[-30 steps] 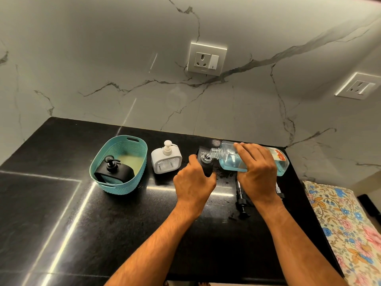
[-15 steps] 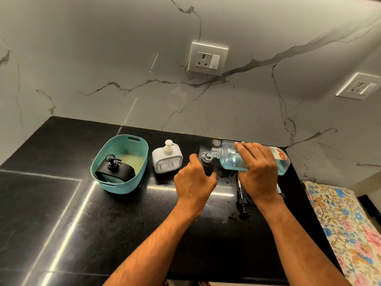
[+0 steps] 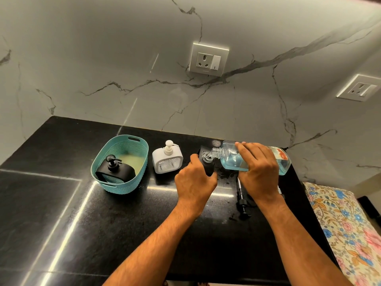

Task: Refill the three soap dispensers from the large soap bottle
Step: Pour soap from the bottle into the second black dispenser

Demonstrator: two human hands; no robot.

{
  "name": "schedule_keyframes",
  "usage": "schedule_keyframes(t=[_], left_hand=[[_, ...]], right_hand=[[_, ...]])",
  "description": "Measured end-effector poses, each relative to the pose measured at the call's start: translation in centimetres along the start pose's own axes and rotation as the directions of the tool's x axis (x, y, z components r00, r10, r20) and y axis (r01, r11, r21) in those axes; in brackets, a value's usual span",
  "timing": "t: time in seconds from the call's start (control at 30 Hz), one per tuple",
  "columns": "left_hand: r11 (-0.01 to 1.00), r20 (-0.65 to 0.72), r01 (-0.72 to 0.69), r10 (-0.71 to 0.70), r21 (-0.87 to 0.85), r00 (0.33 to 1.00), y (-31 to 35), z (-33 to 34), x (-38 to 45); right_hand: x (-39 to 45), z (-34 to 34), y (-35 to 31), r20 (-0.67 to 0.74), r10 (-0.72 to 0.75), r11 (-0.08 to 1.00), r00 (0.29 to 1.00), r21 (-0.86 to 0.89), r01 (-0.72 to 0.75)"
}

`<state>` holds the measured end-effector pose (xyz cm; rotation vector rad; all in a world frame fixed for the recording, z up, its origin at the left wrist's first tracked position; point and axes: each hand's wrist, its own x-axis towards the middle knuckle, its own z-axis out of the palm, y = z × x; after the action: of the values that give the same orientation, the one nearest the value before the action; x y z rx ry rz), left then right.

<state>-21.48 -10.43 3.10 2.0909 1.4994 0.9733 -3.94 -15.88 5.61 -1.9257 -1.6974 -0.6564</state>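
Change: nothing is shifting; both hands are holding as before
Left hand (image 3: 194, 183): gripping black dispenser (image 3: 206, 163) on tabletop (image 3: 61, 203)
Right hand (image 3: 257, 170): wrapping tilted soap bottle (image 3: 233, 159), pouring
Next: judging fill level, then righting it

Black counter (image 3: 61, 213): teal basket (image 3: 123, 182), white dispenser (image 3: 167, 162), loose pump (image 3: 241, 201) (lying flat).

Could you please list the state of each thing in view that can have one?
Large soap bottle: uncapped, tipped over, pouring.
Open black dispenser: pump off, being filled.
Loose pump: lying on counter.
White dispenser: pump on, upright.
Black dispenser: pump on, in basket.
Left hand: gripping open dispenser.
Right hand: holding bottle.
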Motion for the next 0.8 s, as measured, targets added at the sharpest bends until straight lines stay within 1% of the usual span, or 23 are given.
schedule_keyframes(t=[0.8], left_hand=[[1.000, -0.003, -0.001, 0.001, 0.009, 1.000, -0.08, 0.07, 0.28]], right_hand=[[0.31, 0.21, 0.01, 0.026, 0.005, 1.000, 1.000, -0.015, -0.005]])
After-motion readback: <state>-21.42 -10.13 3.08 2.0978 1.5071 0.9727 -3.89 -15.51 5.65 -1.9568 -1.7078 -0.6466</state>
